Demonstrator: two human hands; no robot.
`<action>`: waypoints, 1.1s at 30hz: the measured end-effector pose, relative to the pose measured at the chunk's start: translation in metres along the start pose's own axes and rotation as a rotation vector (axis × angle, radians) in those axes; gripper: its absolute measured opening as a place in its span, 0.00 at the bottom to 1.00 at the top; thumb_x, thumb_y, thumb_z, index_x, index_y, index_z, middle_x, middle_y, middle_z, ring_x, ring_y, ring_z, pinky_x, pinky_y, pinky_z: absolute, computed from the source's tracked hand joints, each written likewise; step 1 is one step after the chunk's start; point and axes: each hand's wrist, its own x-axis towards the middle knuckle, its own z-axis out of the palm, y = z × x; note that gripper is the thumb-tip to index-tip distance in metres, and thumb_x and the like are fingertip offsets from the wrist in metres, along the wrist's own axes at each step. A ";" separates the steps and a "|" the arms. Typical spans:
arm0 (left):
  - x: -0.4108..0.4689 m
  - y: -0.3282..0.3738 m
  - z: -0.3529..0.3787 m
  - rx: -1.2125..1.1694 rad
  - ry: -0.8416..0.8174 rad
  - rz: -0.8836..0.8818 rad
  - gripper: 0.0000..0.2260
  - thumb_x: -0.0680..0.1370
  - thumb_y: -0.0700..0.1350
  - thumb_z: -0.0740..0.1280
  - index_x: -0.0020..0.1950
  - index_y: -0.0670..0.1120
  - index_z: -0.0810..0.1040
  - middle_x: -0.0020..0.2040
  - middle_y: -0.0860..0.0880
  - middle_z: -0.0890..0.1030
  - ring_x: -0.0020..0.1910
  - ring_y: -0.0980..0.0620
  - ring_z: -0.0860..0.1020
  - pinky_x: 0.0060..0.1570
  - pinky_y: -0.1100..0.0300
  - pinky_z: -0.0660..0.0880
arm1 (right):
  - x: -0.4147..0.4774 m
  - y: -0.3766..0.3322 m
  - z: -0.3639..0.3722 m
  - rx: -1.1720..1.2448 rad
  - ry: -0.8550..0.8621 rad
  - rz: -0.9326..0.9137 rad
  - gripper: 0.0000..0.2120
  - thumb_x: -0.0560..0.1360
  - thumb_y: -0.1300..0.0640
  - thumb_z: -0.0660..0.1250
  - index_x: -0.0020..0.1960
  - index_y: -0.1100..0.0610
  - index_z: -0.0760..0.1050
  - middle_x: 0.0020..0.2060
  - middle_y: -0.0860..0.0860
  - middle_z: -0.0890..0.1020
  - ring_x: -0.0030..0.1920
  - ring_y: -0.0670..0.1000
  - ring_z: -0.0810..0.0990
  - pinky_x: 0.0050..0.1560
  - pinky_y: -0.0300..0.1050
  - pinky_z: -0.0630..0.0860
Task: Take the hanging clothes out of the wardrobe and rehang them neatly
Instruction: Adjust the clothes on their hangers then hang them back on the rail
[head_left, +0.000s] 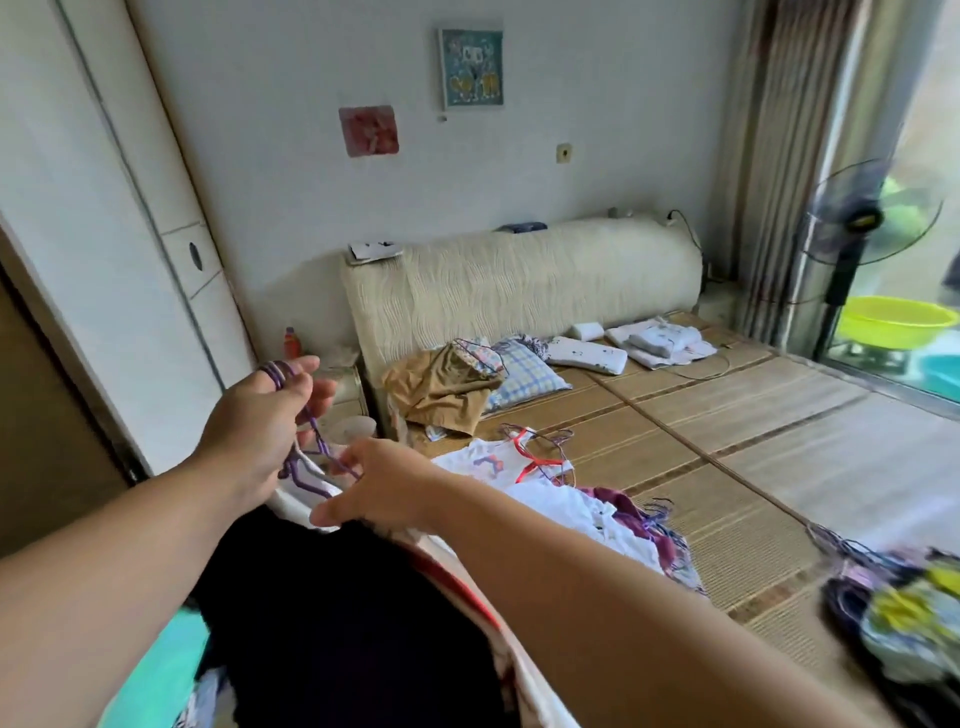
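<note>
Step in hand: dressing a garment on its hanger, by my reading. It is out of the wardrobe (104, 234) and not yet rehung.
Left hand (254, 421): raised, fingers curled, grasping the purple hanger (306, 467), with purple hook loops over the fingers.
Right hand (382, 486): just beside and below the left hand, thumb and fingers pinching the pale top edge of the dark garment (332, 597) where it meets the hanger.
Task's thing: the dark garment hangs directly beneath both hands, between the forearms. More clothes lie on the bed (727, 415) beyond the right hand.
Next move calls for: probably seating the neckline evenly over the hanger's shoulders. The left hand would hold the hook steady while the right tugs the cloth level.
Hanger: thin, coated, bent wire by the look of it, so likely to twist.
Dark garment: soft, limp, near black, with white and red trim along one edge.
Bed surface: stiff woven mat in straw-coloured panels.
White top (498, 462): flat past the right hand, with a red hanger on it.
Brown garment (447, 387): crumpled, further off against a checked pillow.
Bundle of hangers (904, 608): far right of the right hand, blurred, tangled with bright cloth.
</note>
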 end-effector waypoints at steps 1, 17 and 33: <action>0.007 -0.005 0.009 0.005 -0.008 0.000 0.11 0.83 0.40 0.55 0.60 0.49 0.74 0.43 0.51 0.79 0.41 0.56 0.76 0.40 0.59 0.68 | 0.005 0.008 -0.004 -0.002 0.004 0.013 0.27 0.69 0.49 0.75 0.63 0.59 0.72 0.58 0.56 0.77 0.56 0.57 0.76 0.54 0.46 0.72; 0.058 -0.104 0.159 0.160 -0.376 0.011 0.17 0.81 0.41 0.60 0.69 0.54 0.69 0.40 0.50 0.80 0.41 0.50 0.75 0.38 0.57 0.69 | -0.011 0.155 -0.042 -0.011 0.280 0.314 0.30 0.69 0.51 0.74 0.68 0.51 0.68 0.60 0.58 0.70 0.59 0.60 0.73 0.57 0.51 0.72; 0.098 -0.136 0.197 0.313 -0.614 0.095 0.15 0.80 0.43 0.62 0.67 0.47 0.75 0.51 0.44 0.83 0.41 0.43 0.79 0.43 0.52 0.78 | -0.016 0.203 -0.024 -0.388 0.486 0.459 0.26 0.76 0.51 0.61 0.72 0.39 0.59 0.59 0.53 0.76 0.58 0.58 0.76 0.54 0.47 0.72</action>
